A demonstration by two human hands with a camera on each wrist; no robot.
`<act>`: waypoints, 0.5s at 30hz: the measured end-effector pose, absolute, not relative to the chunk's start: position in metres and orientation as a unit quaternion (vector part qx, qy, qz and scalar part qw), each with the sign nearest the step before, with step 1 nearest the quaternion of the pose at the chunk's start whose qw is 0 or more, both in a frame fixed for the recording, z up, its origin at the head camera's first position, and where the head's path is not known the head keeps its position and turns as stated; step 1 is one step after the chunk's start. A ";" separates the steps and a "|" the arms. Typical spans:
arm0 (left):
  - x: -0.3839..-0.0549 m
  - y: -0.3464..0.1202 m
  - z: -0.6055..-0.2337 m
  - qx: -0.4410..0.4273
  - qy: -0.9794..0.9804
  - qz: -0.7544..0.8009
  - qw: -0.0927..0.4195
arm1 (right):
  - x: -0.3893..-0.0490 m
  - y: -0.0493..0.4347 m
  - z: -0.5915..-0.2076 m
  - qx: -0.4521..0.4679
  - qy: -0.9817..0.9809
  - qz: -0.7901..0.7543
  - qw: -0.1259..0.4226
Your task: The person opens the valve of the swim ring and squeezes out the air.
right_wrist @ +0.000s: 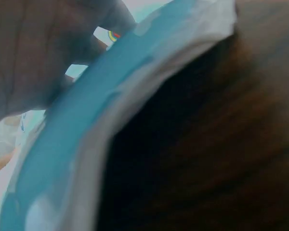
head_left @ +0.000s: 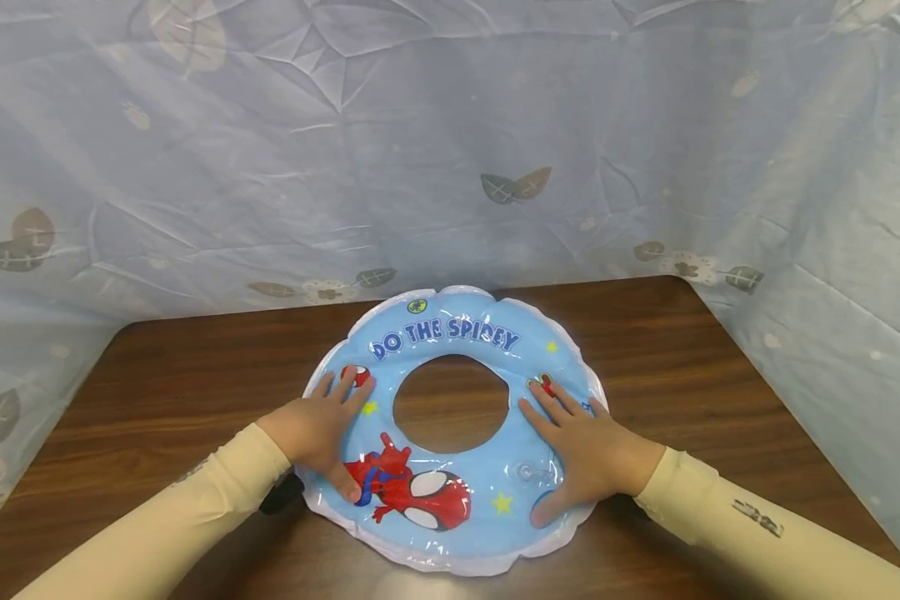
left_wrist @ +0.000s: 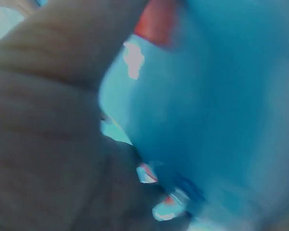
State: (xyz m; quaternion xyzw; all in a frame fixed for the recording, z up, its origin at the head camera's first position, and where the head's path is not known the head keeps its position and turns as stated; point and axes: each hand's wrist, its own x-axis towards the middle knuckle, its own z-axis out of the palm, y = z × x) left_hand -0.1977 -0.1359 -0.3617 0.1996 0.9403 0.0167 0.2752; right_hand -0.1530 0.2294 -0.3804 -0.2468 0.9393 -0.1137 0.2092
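A light-blue inflatable swim ring [head_left: 487,475] with a white scalloped edge lies on the brown table. It bears the words "DO THE SPIDEY", stars and a red cartoon figure [head_left: 427,498]. On its left side rests my left hand [head_left: 321,429], fingers spread. My right hand [head_left: 588,450] lies spread on the opposite side, beside a clear valve [head_left: 528,472]. Close up in the left wrist view, the blue vinyl fills the right part beside the dark hand. The right wrist view shows the ring's edge [right_wrist: 96,139] passing under the right hand [right_wrist: 43,53].
The wood-grain table [head_left: 195,375] reaches back to a pale curtain [head_left: 420,167] printed with leaves, which hangs behind and at both sides. Through the ring's hole the tabletop shows. A small dark object [head_left: 281,493] sits under the left wrist.
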 end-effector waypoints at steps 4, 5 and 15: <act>-0.195 -0.148 -0.359 0.193 0.943 -0.001 0.272 | -0.151 0.237 -0.379 -0.255 0.940 -0.112 0.198; -0.195 -0.149 -0.358 0.196 0.942 -0.006 0.271 | -0.151 0.239 -0.379 -0.257 0.939 -0.115 0.197; -0.217 -0.118 -0.348 0.251 0.949 -0.024 0.191 | -0.166 0.243 -0.367 -0.306 0.923 -0.119 0.201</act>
